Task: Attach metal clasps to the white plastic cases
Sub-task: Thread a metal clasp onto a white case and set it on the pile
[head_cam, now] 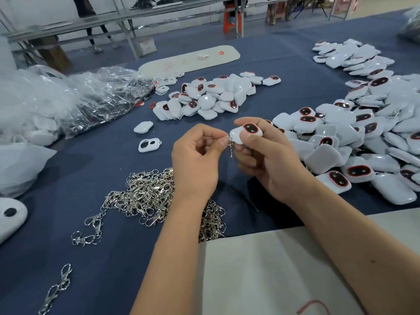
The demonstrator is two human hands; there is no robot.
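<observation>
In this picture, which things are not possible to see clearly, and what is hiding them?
1. Head view: whether the metal clasp is already hooked onto the white case. The left hand fingertips and right hand thumb cover the joint.
2. Head view: the contents of the clear plastic bags. Glare and wrinkles blur them.
3. Head view: the white object at the left edge is cut off.

I hold a small white rounded plastic case (244,133) with a dark red-rimmed oval window, facing up. A silver metal clasp (230,146) hangs from its left corner. More silver clasps (150,196) lie heaped on the tabletop.
</observation>
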